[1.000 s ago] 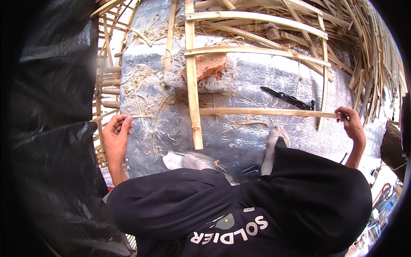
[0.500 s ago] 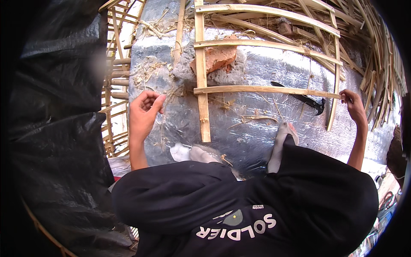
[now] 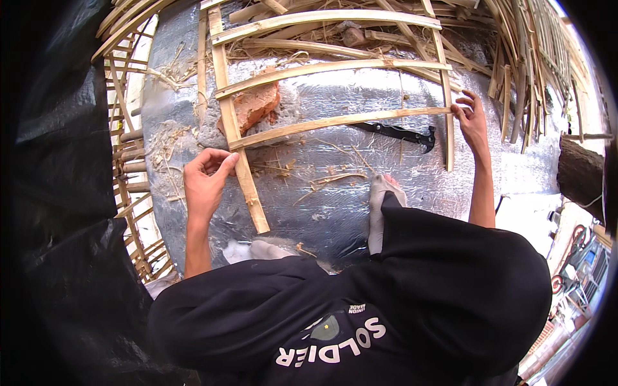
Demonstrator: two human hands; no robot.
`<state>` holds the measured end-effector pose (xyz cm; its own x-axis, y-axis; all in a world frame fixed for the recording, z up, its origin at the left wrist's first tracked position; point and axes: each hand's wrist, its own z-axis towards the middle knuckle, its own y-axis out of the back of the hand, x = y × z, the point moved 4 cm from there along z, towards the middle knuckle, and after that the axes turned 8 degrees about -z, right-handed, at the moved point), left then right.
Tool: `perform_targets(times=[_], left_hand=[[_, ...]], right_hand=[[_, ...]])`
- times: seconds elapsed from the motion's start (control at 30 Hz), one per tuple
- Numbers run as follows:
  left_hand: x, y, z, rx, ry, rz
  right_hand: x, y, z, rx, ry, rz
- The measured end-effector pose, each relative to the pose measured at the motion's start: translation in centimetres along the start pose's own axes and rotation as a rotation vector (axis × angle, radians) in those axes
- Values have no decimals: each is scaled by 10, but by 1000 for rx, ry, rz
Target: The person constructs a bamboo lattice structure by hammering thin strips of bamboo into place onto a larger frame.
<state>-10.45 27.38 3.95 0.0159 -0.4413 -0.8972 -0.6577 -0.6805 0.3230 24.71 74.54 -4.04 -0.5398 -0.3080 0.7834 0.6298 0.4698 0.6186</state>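
Okay, left hand (image 3: 209,175) half-curled, fingertips by left end of wooden slat (image 3: 341,121); right hand (image 3: 472,122) partly spread, at right end. Can't tell if either grips. Slat spans two rails (image 3: 250,193); black tool (image 3: 400,133) nearby, orange brick (image 3: 259,105) near left rail, foil sheet (image 3: 309,206) below.

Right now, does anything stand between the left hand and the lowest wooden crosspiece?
Nothing visible does. The left hand is just below the left end of the lowest crosspiece. The black tool lies farther right on the silver sheet, outside that gap.
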Motion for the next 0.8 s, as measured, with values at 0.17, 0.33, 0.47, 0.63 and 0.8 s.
perform_targets(times=[0.17,0.33,0.47,0.63,0.8], left_hand=[[3,4,0,-52,-5,-92],[-4,7,-4,-109,48,-96],[-2,9,-3,-133,21,-179],[2,12,-4,-164,1,-156],[2,9,-3,-172,-42,-179]], right_hand=[[-1,-10,-4,-80,-43,184],[-2,-9,-2,-171,-51,-67],[-20,-13,-1,-139,-105,72],[-41,-14,1,-74,-189,123],[-69,-22,6,17,-340,427]])
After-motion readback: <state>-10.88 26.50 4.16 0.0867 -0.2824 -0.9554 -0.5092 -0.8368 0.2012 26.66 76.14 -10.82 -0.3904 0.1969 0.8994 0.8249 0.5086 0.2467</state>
